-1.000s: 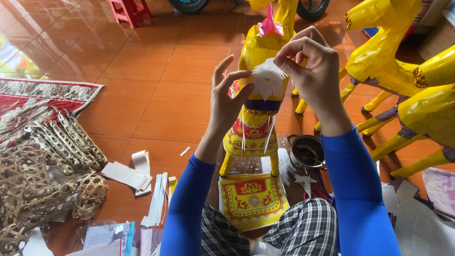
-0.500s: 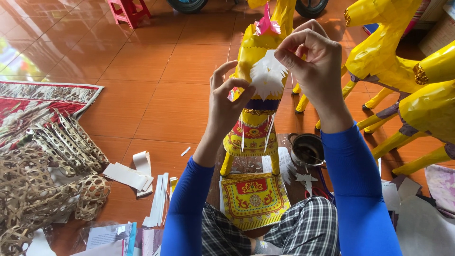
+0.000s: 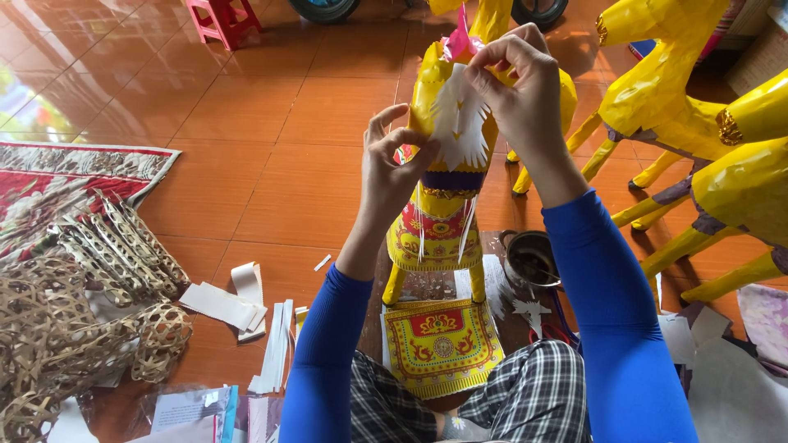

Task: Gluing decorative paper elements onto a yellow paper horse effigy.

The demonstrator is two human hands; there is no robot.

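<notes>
— Floor? 
— Glossy orange-brown tiles (image 3: 271,123), daylight glare at left edge.
— Furniture? 
— Red plastic stool (image 3: 223,18), top left.
— Else? 
— Patterned red mat (image 3: 74,168) at left; woven bamboo frames (image 3: 66,320) beside it; two dark wheels (image 3: 324,8) along top edge.

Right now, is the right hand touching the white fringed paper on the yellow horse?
Touching. The head view shows the right hand pinching the top edge of the white fringed paper between fingertips, with no gap visible, against the yellow paper horse.
</notes>
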